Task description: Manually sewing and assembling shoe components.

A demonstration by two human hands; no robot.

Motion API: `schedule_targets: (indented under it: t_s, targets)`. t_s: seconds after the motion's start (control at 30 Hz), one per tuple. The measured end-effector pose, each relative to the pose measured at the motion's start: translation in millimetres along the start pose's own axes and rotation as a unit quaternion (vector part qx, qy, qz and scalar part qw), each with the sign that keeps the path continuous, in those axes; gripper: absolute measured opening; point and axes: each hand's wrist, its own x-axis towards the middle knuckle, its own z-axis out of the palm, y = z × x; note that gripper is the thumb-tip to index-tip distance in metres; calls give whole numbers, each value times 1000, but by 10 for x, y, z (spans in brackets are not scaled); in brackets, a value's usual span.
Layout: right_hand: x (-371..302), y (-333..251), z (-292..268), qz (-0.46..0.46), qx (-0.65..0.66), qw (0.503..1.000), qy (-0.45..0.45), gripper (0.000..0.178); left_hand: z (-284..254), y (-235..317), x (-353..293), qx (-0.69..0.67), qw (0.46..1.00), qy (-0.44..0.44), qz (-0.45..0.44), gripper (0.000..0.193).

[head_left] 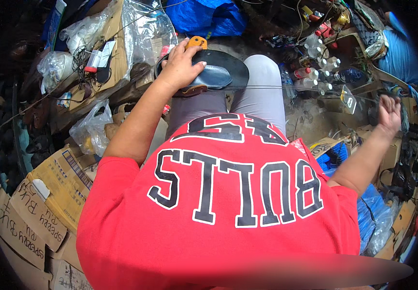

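Observation:
Over my left knee lies a shoe (216,76) with a dark, shiny, oval face and a brown edge. My left hand (182,66) grips its left side, fingers spread across the top and thumb on the dark surface. An orange-brown piece with small holes (198,42) shows just beyond my fingertips. A thin dark thread (262,87) stretches from the shoe across my right knee toward the right; where it ends I cannot make out. Out to the right, my right hand (389,115) is raised with curled fingers, and what they hold is too small to see.
Several small bottles (310,72) stand beyond my right knee. Clear plastic bags (93,128) and flattened cardboard (35,212) crowd my left side. A blue plastic sheet (206,17) lies ahead. At the right are blue cloth (399,58) and more plastic (370,220).

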Motion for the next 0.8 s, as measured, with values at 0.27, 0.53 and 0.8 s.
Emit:
schedule_targets:
  t_s: [0.27,0.53,0.8]
  targets:
    - [-147,-3084,-1057,-225,-185,929,227,23,8,88,53,76,993,60,73,41]
    - [-664,-1189,232,81,-569,817,-51,30,-327,310,133,-10,996,-48,81,40]
    - [-1513,2230,1550,307,-583,623,-421,27,-380,1218,-88,-426,831,-180,310,49]
